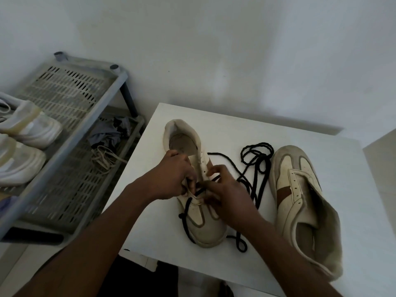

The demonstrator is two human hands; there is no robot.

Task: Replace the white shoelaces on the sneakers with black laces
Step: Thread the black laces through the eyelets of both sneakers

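Head view: on the white table (235, 129), a sneaker (205, 230) lies toe nearest. The left hand (171, 179) grips its eyelet flap, and the right hand (222, 189) pinches the black lace (257, 159). A second sneaker (300, 189) lies to the right.

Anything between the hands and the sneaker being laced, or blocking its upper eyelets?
Nothing visible. The left hand grips the sneaker at its eyelet flap, the right hand pinches the black lace. Its upper eyelets sit bare; the loose lace coil lies beside it on the table.
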